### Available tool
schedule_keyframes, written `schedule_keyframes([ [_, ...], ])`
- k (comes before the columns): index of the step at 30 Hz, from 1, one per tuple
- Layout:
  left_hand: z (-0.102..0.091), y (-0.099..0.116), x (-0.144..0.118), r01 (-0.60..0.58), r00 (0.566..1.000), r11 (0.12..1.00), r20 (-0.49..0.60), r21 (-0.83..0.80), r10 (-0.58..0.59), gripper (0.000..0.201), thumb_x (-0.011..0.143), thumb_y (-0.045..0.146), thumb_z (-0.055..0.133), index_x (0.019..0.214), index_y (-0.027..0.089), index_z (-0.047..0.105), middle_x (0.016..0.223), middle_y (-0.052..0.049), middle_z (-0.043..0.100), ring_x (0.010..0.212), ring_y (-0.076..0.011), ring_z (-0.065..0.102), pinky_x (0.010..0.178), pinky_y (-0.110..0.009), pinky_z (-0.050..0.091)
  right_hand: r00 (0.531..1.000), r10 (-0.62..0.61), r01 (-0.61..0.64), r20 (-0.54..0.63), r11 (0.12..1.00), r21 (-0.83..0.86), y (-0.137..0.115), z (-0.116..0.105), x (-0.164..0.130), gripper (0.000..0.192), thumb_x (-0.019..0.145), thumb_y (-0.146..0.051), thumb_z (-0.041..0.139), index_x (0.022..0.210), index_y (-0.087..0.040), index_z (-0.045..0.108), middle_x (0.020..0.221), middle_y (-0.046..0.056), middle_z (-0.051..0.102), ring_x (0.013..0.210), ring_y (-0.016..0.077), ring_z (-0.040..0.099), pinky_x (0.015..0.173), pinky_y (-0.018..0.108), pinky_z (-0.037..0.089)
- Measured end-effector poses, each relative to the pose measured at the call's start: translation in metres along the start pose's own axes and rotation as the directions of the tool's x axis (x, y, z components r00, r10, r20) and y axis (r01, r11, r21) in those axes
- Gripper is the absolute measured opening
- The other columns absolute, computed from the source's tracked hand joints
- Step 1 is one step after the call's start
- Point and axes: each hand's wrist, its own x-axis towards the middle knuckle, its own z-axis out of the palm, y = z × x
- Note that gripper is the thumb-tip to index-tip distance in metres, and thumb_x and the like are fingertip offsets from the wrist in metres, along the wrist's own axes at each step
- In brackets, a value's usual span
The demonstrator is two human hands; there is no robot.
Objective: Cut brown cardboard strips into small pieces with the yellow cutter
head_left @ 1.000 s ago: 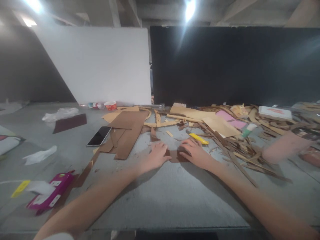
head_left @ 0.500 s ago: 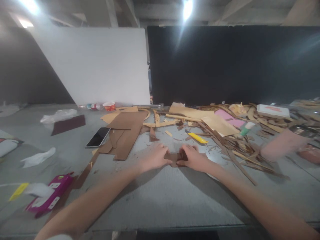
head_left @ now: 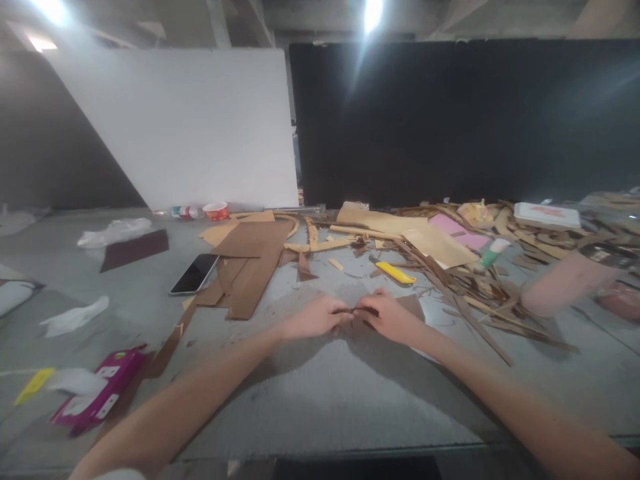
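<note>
Both hands meet above the middle of the grey table, pinching a small brown piece of cardboard (head_left: 351,311) between them. My left hand (head_left: 319,316) is closed on its left end, and my right hand (head_left: 384,315) grips the right end. The piece is seen nearly edge-on, and the fingers cover much of it. Partly under my right hand lies another brown sheet (head_left: 413,307), flat on the table. A yellow utility knife (head_left: 396,273) rests just beyond my right hand.
Brown cardboard sheets (head_left: 257,273) and a phone (head_left: 195,274) lie to the left, with a magenta wipes pack (head_left: 103,390) nearer. Cardboard strips (head_left: 465,300) heap up at right beside a glue stick (head_left: 495,253) and a pink tumbler (head_left: 570,280). Panels stand behind.
The brown cardboard piece between my hands has turned from showing its face to nearly edge-on. More of the brown sheet by my right hand shows. The view has shifted slightly.
</note>
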Motion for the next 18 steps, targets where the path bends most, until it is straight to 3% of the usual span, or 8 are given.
schedule_keyframes([
  [9,0.001,-0.004,0.003,0.03,0.999,0.991,-0.015,-0.133,-0.032,0.035,0.102,0.046,0.056,0.078,0.021,0.062,0.062,-0.002,0.066,0.057,-0.0162,0.059,0.06,-0.029,0.042,0.997,0.013,-0.013,-0.071,1.0,0.001,-0.002,-0.003,-0.001,0.035,0.11,-0.023,0.052,0.095,-0.023,0.083,0.094,0.004,0.084,0.085,0.0197,0.071,0.104,0.04,0.041],
  [18,-0.005,-0.005,0.004,0.029,0.995,0.979,0.104,-0.199,-0.009,0.049,0.104,0.06,0.062,0.083,0.017,0.072,0.069,-0.004,0.073,0.057,-0.0128,0.06,0.061,-0.026,0.044,0.996,0.063,-0.062,-0.066,0.998,0.016,-0.004,-0.004,-0.002,0.033,0.107,-0.023,0.055,0.096,-0.024,0.086,0.093,0.004,0.085,0.084,0.022,0.069,0.099,0.038,0.045],
])
